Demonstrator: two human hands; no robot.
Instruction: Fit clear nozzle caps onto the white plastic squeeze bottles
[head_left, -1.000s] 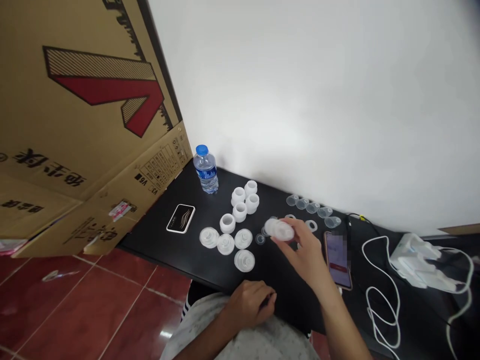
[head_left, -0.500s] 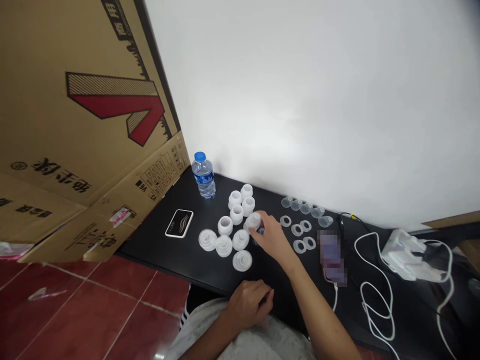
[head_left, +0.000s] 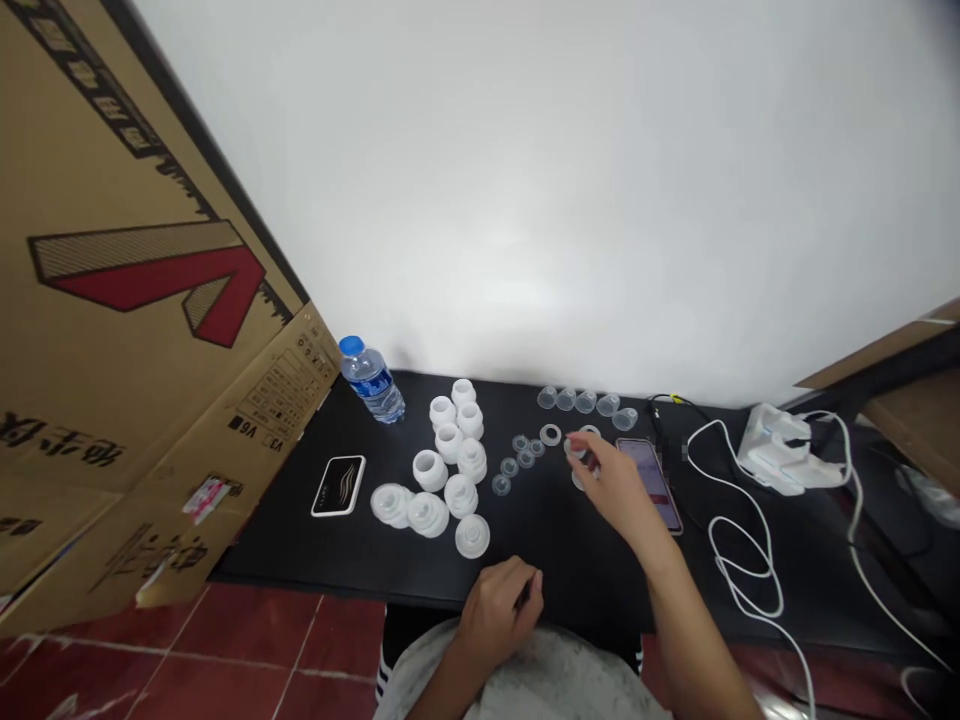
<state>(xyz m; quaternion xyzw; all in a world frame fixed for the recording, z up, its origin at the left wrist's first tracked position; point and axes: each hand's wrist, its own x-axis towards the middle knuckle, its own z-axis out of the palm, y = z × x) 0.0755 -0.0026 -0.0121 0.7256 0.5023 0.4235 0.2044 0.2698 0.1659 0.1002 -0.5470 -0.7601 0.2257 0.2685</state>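
My right hand (head_left: 606, 482) is over a group of flat translucent rings (head_left: 550, 435). Thumb and index finger are apart around one ring (head_left: 573, 449), which appears to lie on the table. My left hand (head_left: 501, 603) rests at the table's front edge, fingers loosely curled, with nothing visible in it. Several white threaded plastic collars (head_left: 430, 469) stand left of centre. Closer to me are white pieces with wide translucent flanges (head_left: 427, 514), one of them a domed disc (head_left: 472, 537). Small clear discs (head_left: 509, 467) lie between the collars and the rings.
Clear conical cups (head_left: 586, 402) line the wall side. A phone (head_left: 651, 480) and white cables (head_left: 739, 570) lie right, beside a white power adapter (head_left: 780, 450). A water bottle (head_left: 373, 382), a black card-like box (head_left: 338, 486) and a large carton (head_left: 150, 400) are left.
My right hand has left a white collar piece and moved right to the rings, uncovering the small clear discs. My left hand stays curled. The camera view has turned slightly.
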